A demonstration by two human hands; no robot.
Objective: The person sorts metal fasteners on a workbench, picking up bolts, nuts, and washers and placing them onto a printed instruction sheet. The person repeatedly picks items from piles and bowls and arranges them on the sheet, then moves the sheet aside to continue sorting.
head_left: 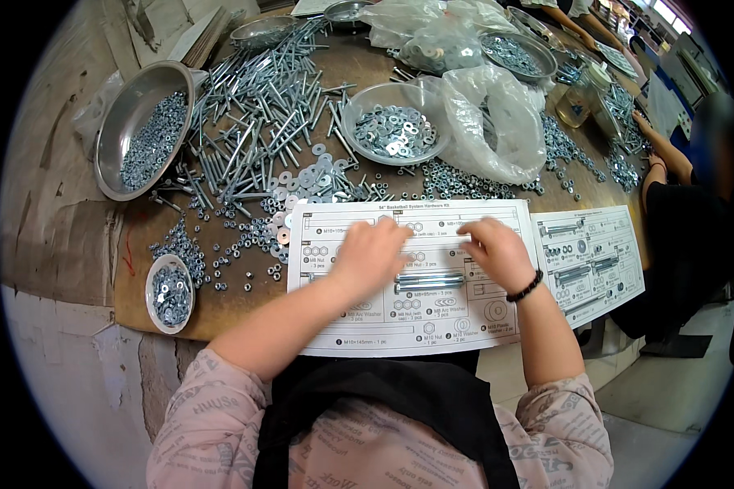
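Note:
A printed hardware sheet (359, 334) lies at the table's near edge, with outline drawings of bolts, nuts and washers. Over its upper left part is my left hand (373, 254), blurred by motion, so what its fingers hold cannot be made out. My right hand (497, 254) hovers above the sheet's right half, thumb and forefinger apart, nothing visible between them. Several long silver bolts (429, 283) lie side by side on the sheet, between and below the hands. Another bolt end shows by my left wrist, partly hidden by the forearm.
Loose bolts (253, 122), washers (310, 179) and nuts (179, 248) cover the table beyond. Around stand a steel bowl (110, 155), a washer bowl (351, 122), a small white dish (189, 306) and a plastic bag (518, 134). A second sheet (620, 281) and another person's arm (669, 151) are at right.

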